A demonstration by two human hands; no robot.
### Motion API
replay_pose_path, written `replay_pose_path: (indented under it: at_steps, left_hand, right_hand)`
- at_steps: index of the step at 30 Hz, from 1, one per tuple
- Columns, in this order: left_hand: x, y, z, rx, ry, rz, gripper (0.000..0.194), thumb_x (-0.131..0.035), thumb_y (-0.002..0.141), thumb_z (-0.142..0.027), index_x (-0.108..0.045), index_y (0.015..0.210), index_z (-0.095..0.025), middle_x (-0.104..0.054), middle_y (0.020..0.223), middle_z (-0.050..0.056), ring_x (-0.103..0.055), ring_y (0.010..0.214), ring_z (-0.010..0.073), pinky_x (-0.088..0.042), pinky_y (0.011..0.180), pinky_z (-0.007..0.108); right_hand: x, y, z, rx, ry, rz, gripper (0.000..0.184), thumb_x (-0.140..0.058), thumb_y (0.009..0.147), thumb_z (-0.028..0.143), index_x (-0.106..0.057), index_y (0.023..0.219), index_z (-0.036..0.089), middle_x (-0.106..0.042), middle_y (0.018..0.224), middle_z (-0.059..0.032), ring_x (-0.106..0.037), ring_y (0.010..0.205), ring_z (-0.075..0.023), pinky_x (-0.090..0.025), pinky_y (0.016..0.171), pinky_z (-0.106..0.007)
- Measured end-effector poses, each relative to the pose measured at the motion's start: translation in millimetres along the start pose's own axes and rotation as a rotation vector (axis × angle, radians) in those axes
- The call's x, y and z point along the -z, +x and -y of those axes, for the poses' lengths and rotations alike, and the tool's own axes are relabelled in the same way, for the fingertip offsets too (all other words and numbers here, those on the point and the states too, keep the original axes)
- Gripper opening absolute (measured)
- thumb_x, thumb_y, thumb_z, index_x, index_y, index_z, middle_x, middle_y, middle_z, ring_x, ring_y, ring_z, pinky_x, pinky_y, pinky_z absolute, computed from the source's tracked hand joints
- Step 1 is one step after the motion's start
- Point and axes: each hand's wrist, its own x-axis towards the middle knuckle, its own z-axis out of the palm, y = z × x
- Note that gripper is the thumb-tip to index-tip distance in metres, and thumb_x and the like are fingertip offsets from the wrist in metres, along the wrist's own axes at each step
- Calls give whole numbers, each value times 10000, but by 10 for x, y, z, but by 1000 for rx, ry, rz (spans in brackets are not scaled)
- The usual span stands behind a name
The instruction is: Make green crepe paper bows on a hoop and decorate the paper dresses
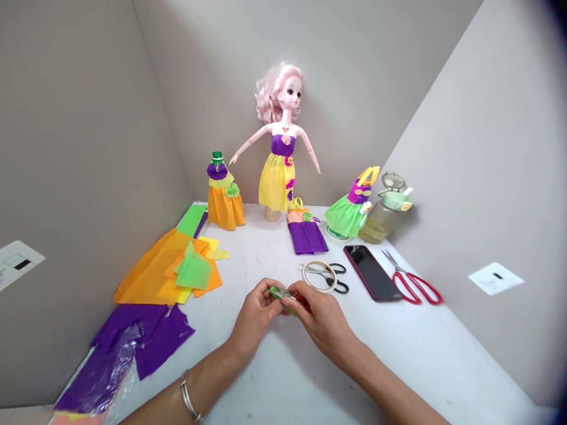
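Hands together or apart?

Together, curled closed, fingertips meeting above the front of the tabletop. The left hand and right hand both pinch a small green piece between them. A bit of red shows beside it, too small to tell what.

And the arms?

Both reach in from the bottom of the view and angle toward each other. A silver bangle circles the left wrist.

What's around them?

At the back stands a pink-haired doll in a purple-and-yellow dress. Orange paper and purple paper lie to the left. An orange dress and a green dress stand on either side of the doll, with a bottle by the green one. To the right lie a phone and red scissors. Just beyond the hands, a tape roll rests on smaller scissors.
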Motion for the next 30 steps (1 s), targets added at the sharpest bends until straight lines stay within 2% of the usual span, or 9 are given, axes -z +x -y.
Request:
replay_pose_path:
  at_steps: [7,14,22,26,30]
  left_hand:
    - [-1,6,3,1,-8,12,232,-718,745,-291,-568,876,-174,-598,782,-3,-578,762,142,-519,749,285]
    - [2,4,-1,5,-6,9,239,-715,755,-302,-565,890,-173,-596,782,-2,-588,770,147,-525,763,302]
    - [47,26,73,-2,-54,28,190,-686,787,-277,-581,898,-166,-590,821,8,-583,781,141,-530,771,299]
    - [115,70,55,43,-108,-36,195,-691,776,-242,-580,922,-177,-564,758,-21,-577,731,115,-534,759,274]
    - [203,118,6,43,-192,-68,204,-691,780,-225,-569,937,-178,-584,775,-16,-600,749,107,-529,791,259]
  right_hand:
    - [-9,2,-3,-6,26,8,257,-452,951,394,-598,833,218,-674,729,-15,-593,631,-160,-393,609,-237]
    - [-9,4,3,-8,32,10,258,-437,956,376,-577,807,218,-657,724,-6,-567,625,-155,-376,604,-236]
    - [-54,21,-73,-22,134,-71,257,-438,947,401,-510,779,221,-530,647,33,-460,576,-132,-339,573,-230]
    - [22,85,-163,-69,234,-146,250,-408,954,426,-510,857,220,-463,633,44,-440,576,-134,-352,572,-236]
    - [74,124,-251,-63,204,-33,304,-373,969,446,-536,852,218,-515,643,29,-494,602,-147,-387,597,-257]
